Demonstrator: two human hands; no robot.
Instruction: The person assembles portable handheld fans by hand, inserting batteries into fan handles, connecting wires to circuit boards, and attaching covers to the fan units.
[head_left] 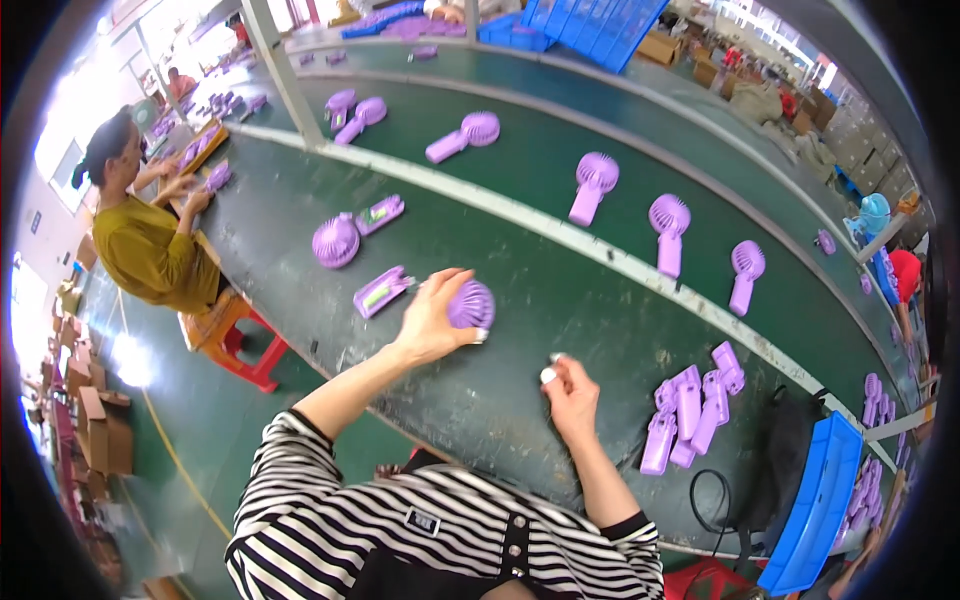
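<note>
My left hand (pixel 428 325) is wrapped round the head of a purple handheld fan (pixel 472 305) on the dark green bench. Out to the left of that hand extends the fan's opened handle (pixel 380 292), with a green and white part inside. My right hand (pixel 574 400) is held over the bench with curled fingers and a white cover on the thumb; whether something small is between the fingertips cannot be made out. Farther left lies another purple fan (pixel 336 242) with its handle (pixel 380 214) open. A pile of purple handle shells (pixel 686 410) sits right of my right hand.
Beyond a pale rail (pixel 480 200), several purple fans (pixel 597 180) lie on a green conveyor belt (pixel 540 150). A blue bin (pixel 815 505) and a black bag (pixel 782 455) stand at the right. At the far left, a co-worker (pixel 150 240) sits at the same bench.
</note>
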